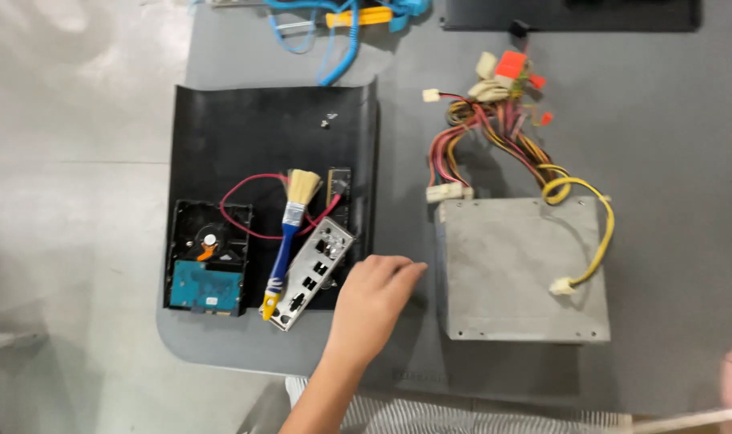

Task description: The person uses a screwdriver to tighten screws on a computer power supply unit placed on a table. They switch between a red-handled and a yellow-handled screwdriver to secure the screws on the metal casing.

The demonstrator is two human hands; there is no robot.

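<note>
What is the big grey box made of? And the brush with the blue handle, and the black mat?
The grey box looks like bare sheet metal: dull, scuffed, with small screw holes along its edges. The brush seems to have a glossy blue plastic handle, though painted wood is possible, and pale, soft bristles. The black mat looks like rubber or soft plastic, since its top corners curl up.

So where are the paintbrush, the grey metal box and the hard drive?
paintbrush (284,247), head view, on its blue handle.
grey metal box (520,269), head view, on its flat top.
hard drive (208,280), head view, on its blue board.
</note>
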